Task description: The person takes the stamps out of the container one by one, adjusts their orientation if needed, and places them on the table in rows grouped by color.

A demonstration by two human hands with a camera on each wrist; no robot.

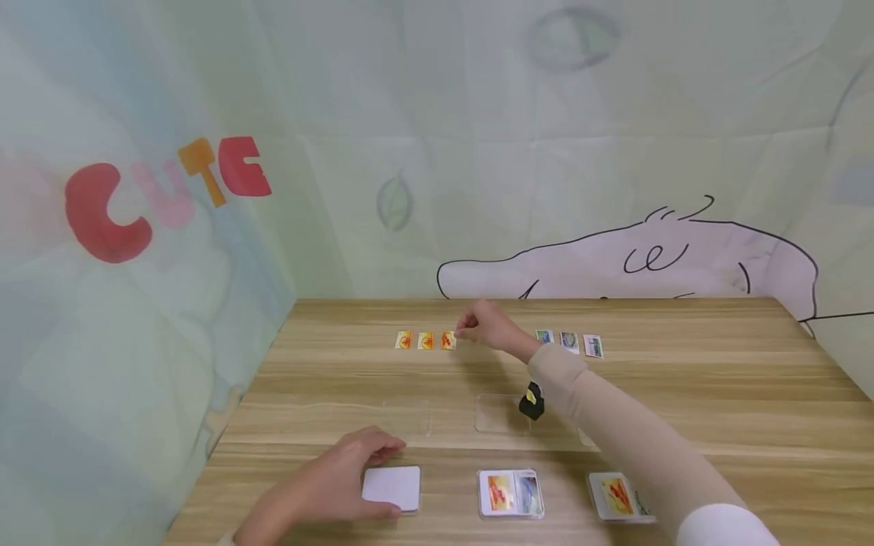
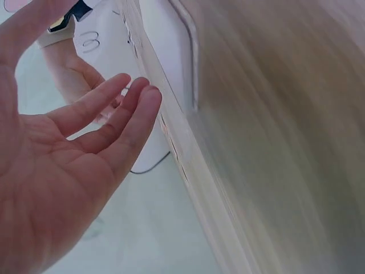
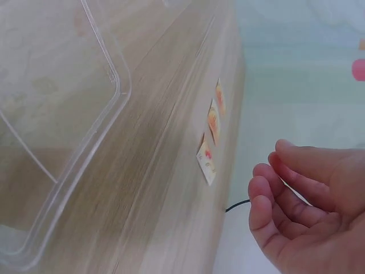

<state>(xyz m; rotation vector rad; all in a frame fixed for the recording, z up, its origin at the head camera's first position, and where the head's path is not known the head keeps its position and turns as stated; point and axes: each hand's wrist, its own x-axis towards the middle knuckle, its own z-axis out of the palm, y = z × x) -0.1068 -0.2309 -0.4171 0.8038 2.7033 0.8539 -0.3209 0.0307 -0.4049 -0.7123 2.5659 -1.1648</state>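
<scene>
My right hand [image 1: 488,326] is over the far part of the table, at the right end of a row of three orange-and-yellow cards [image 1: 425,340]. Its fingers [image 3: 262,188] are loosely bent, and nothing shows between them and the thumb. The nearest card [image 3: 206,162] lies beside this hand, its right edge close to the fingertips. My left hand [image 1: 341,474] curves around a white stack of cards [image 1: 391,487] near the front, thumb along the near side and fingers by the far side. In the left wrist view its fingers [image 2: 128,125] are relaxed, apart from the white stack [image 2: 171,51].
Three picture cards [image 1: 570,342] lie farther right, partly behind my right forearm. Clear plastic lids [image 1: 501,432] lie mid-table. Two clear boxes of picture cards, one in the middle [image 1: 510,493] and one at right [image 1: 617,497], stand in front. Behind hangs a printed curtain [image 1: 410,152].
</scene>
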